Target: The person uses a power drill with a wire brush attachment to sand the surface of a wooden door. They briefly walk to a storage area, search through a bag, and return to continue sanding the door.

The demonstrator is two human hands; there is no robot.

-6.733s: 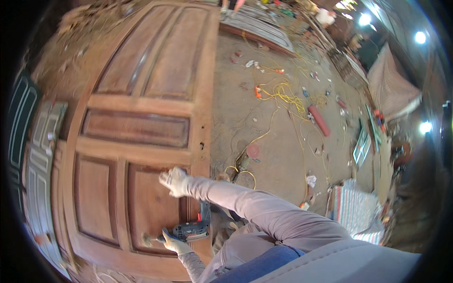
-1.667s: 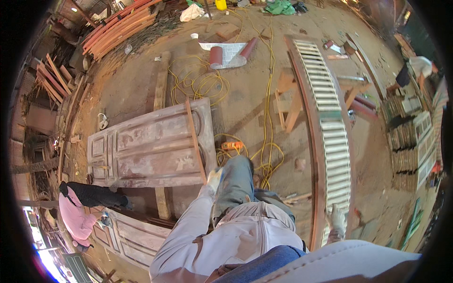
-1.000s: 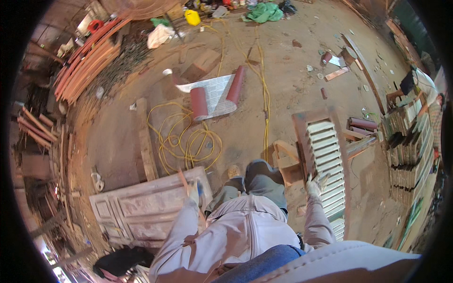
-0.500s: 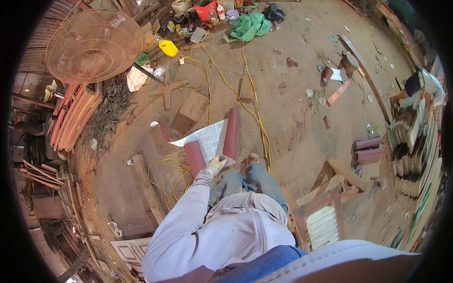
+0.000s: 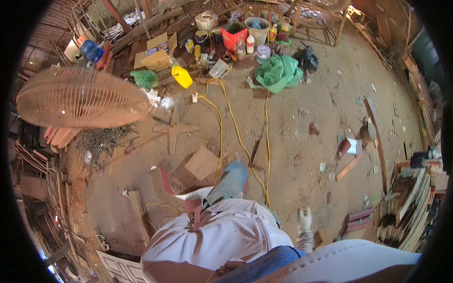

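My right hand [image 5: 305, 218], in a pale glove, hangs out to the right of my body above the dirt floor. Nothing shows in it, and its fingers are too small and blurred to read. My left hand is out of sight beyond my sleeve and torso. Ahead of my left side, a curling sandpaper sheet [image 5: 197, 193], red-brown with a pale back, is partly covered by my leg and clothing. Whether my left hand holds it is hidden. One leg [image 5: 230, 181] in grey-blue trousers is stretched forward beside the sheet.
Yellow cables [image 5: 236, 137] run across the floor ahead. A flat brown board [image 5: 202, 162] lies beside them. At left stands a large fan [image 5: 80, 99]. A yellow jug [image 5: 181, 77], a red container [image 5: 233, 37] and green cloth [image 5: 278, 74] are farther off. Stacked wood [image 5: 408, 200] lines the right.
My view has tilted up and my leg has come forward. The left hand, earlier gripping the sandpaper, has gone out of sight. My right hand has appeared at the right.
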